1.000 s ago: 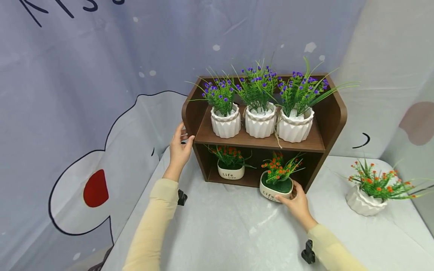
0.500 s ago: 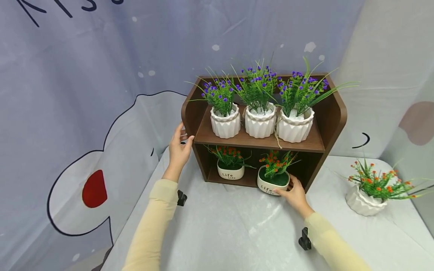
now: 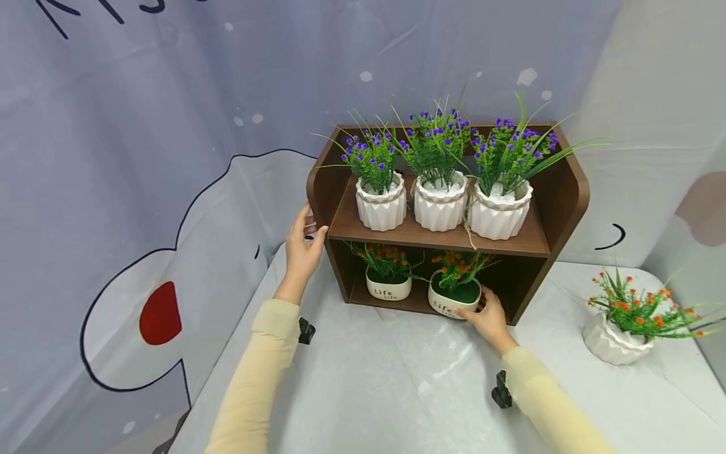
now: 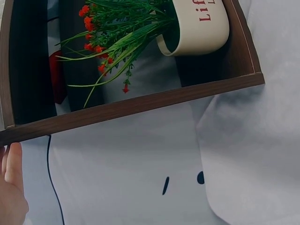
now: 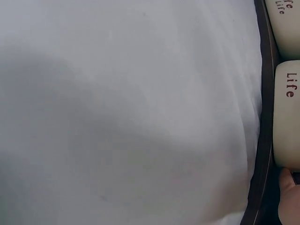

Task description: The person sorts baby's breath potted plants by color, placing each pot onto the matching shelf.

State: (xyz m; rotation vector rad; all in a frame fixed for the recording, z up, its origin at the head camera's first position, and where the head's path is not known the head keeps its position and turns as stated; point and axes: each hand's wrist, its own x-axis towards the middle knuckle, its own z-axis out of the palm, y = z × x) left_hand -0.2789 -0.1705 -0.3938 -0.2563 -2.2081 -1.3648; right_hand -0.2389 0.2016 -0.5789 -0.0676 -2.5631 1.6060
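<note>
My right hand (image 3: pixel 490 321) grips the right side of a cream pot marked "Life" (image 3: pixel 452 304), a potted plant with orange-red flowers, thumb on its front. This pot sits at the front of the lower compartment of a brown wooden shelf (image 3: pixel 437 239). To its left in the same compartment stands a matching potted plant (image 3: pixel 388 287). My left hand (image 3: pixel 302 252) rests against the shelf's left side panel, fingers fairly straight. In the right wrist view, my thumb (image 5: pixel 287 180) touches the end of the held pot (image 5: pixel 288 117).
Three white fluted pots with purple flowers, including the middle one (image 3: pixel 440 205), stand in a row on the upper shelf. A white pot with orange flowers (image 3: pixel 618 337) stands on the white-covered table (image 3: pixel 397 378) at right. A printed curtain (image 3: pixel 227 94) hangs behind.
My right hand has moved the potted plant back and slightly left, from in front of the shelf into its lower compartment. My left hand has stayed at the side panel.
</note>
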